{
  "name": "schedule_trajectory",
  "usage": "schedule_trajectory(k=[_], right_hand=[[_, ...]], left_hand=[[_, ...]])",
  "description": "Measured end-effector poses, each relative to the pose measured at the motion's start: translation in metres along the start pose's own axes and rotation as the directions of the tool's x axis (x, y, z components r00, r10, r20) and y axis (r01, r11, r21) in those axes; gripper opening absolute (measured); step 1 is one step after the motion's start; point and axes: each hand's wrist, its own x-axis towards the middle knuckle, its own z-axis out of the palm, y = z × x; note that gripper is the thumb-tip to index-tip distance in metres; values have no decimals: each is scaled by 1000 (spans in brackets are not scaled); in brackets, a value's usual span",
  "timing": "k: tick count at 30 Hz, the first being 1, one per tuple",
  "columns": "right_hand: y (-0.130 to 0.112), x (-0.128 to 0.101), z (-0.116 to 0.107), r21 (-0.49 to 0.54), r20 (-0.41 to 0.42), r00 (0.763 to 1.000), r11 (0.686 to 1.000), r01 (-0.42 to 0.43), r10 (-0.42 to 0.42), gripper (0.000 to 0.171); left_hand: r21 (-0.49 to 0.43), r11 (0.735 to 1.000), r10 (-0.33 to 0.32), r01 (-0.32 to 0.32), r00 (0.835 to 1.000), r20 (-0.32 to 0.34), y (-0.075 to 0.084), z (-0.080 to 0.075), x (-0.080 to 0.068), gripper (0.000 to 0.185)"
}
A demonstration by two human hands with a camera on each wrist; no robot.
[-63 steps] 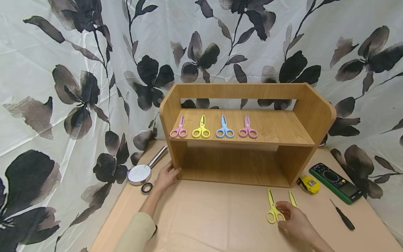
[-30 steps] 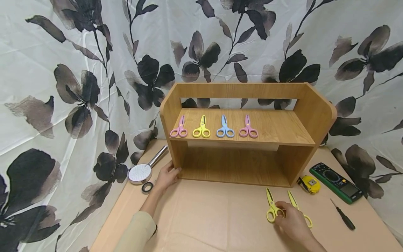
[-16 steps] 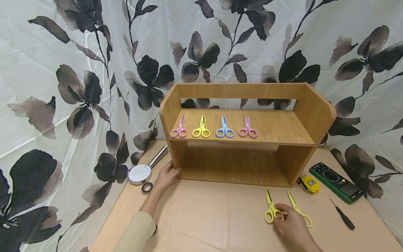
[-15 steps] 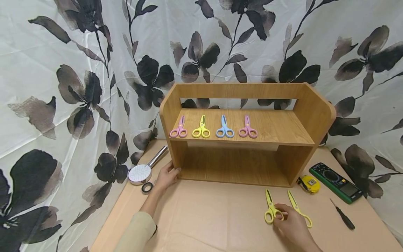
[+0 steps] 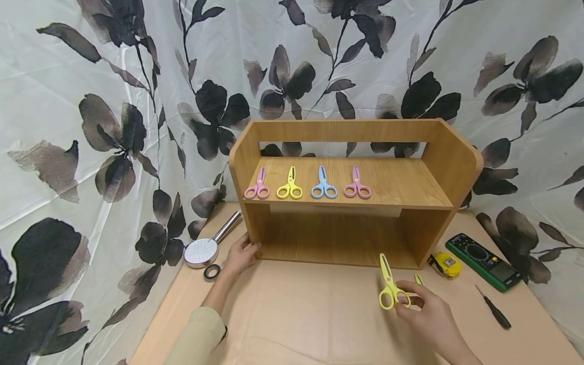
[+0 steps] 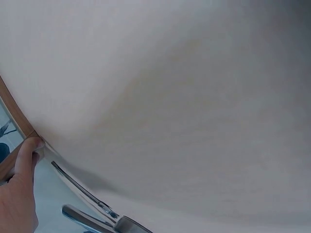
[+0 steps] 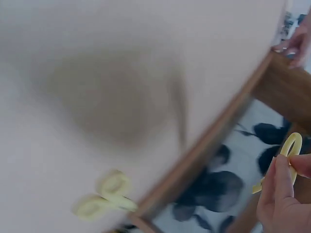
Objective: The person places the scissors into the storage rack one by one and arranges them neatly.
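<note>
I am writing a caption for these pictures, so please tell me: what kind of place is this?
Probably a staged recording setup, not a real room: a flower-print cloth backdrop surrounds a covered table holding a small wooden shelf with a row of scissors, and unrelated tools such as a multimeter and shower head.

Two bare hands, no gloves or rings showing; left hand [image 5: 240, 256] runs into a pale beige-green long sleeve [image 5: 197, 338], right hand [image 5: 426, 318] sleeveless.

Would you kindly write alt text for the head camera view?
A right hand pinches yellow scissors above a tan table, while the left hand rests against a wooden shelf. Four small scissors lie in a row on the shelf's upper board.
</note>
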Motion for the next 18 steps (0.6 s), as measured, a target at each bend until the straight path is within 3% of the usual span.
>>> schedule_trajectory(k=[12, 18], right_hand=[[-65, -13, -46, -54, -98, 978, 982, 180, -185, 46], [-89, -2, -67, -117, -171, 923, 937, 329, -345, 43]], left_hand=[[-9, 1000, -5, 5, 1000, -4, 0, 1, -2, 69], [-3, 1000, 6, -6, 1000, -15, 1, 2, -3, 68]])
